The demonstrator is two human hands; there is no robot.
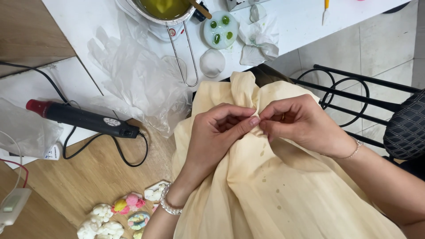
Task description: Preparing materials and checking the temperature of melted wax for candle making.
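Item in hand: pale yellow, thin gathered cloth point(283, 194), draped over your lap at the edge of the white tabletop point(305, 22).

Left hand point(221, 128): fingers curled, thumb and forefinger pinching a fold of the cloth.

Right hand point(301, 124): likewise pinched on the same fold, its fingertips meeting those of the left.

Condition of work: you were picking at one spot; several small darker spots showed lower on the cloth, untouched. By that, little appeared finished and most remained.

Nearby: black heat tool with red tip point(79, 118) on the wooden tabletop point(102, 172); crumpled clear plastic sheet point(137, 79); metal pot of yellow-green liquid point(164, 11); round white mould with green pieces point(220, 28); small pastel moulded figures point(115, 217).

Not determined: what lay between your fingertips, hidden by the fold; the pot, cut off by the upper frame edge; the cloth's lower extent.
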